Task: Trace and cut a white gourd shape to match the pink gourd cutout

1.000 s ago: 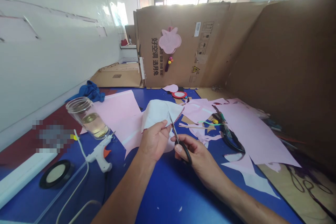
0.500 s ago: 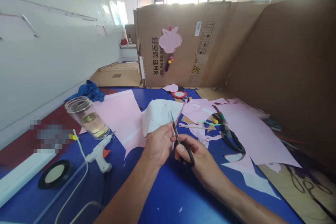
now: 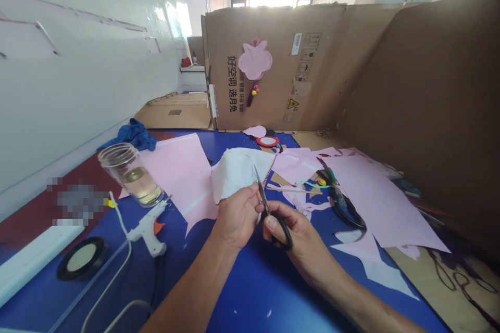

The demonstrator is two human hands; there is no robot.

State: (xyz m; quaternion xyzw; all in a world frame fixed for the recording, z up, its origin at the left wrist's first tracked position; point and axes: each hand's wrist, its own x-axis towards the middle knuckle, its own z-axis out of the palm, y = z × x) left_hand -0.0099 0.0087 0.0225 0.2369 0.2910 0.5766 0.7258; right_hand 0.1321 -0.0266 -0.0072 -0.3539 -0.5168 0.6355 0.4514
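Glue gun [image 3: 148, 231] left of left hand [image 3: 234, 218], jar [image 3: 130, 174] behind gun, tape roll [image 3: 82, 259] further left. Fabric [image 3: 238, 174] ahead of hands, scissors [image 3: 273, 218] in right hand [image 3: 287, 237], paper sheet [image 3: 375, 203] to its right, on table [image 3: 250, 291].

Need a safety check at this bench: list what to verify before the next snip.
Scissors grip: ok, the right hand has its fingers through the black handles of the scissors.
Left fingers clear of the blades: not ok, the left hand sits right beside them.
Material held: ok, the left hand grips the white piece, with the blades at its edge.
Glass jar of yellowish liquid: ok, upright and apart from both hands.
Hot glue gun: cannot tell whether it is hot; it lies on the blue table, apart from the hands.
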